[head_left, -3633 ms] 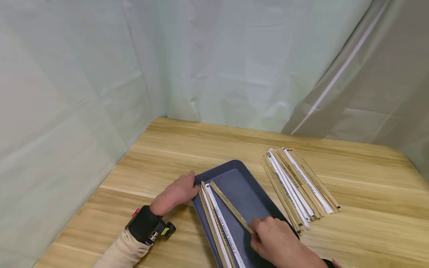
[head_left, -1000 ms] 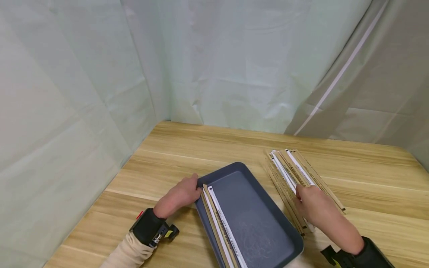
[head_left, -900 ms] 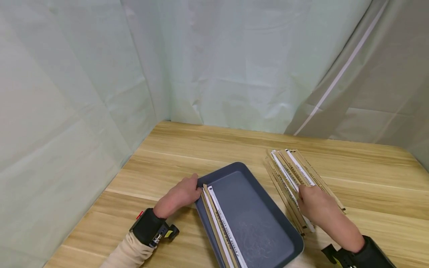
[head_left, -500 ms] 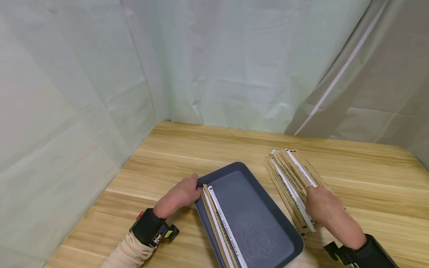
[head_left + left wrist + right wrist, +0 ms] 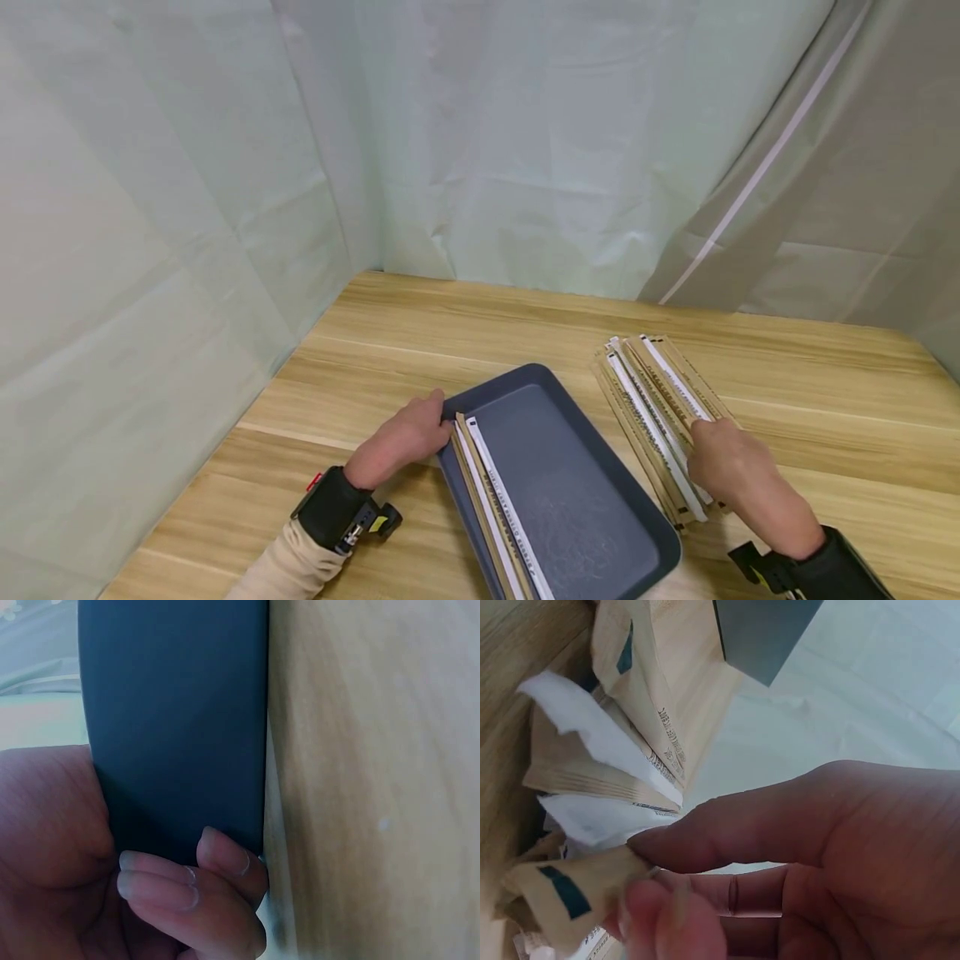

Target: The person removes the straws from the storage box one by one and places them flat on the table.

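A dark grey tray (image 5: 570,492) lies slanted on the table. In the head view my left hand (image 5: 401,437) holds its far left corner. The left wrist view shows curled fingers (image 5: 187,900) against the tray's side wall (image 5: 176,720). Several long thin paper-wrapped sticks, white and brown (image 5: 504,508), lie along the tray's left side. To the tray's right is a pile of the same paper-wrapped sticks (image 5: 652,408). My right hand (image 5: 738,467) is over the pile's near right part. Between its thumb and fingers it pinches the end of a brown paper-wrapped stick (image 5: 577,889). What is inside the wrappers is hidden.
The wood-grain table (image 5: 420,325) runs back to pale hanging sheets (image 5: 510,167) behind and at the left. A grey drape (image 5: 847,208) hangs at the back right. Both wrists wear black camera bands (image 5: 330,508).
Since the oldest frame, a brown stick slanting in the tray is gone from there, and my right hand has moved from tray to pile. Lately it shifts slightly right; sticks spread. My left hand stays.
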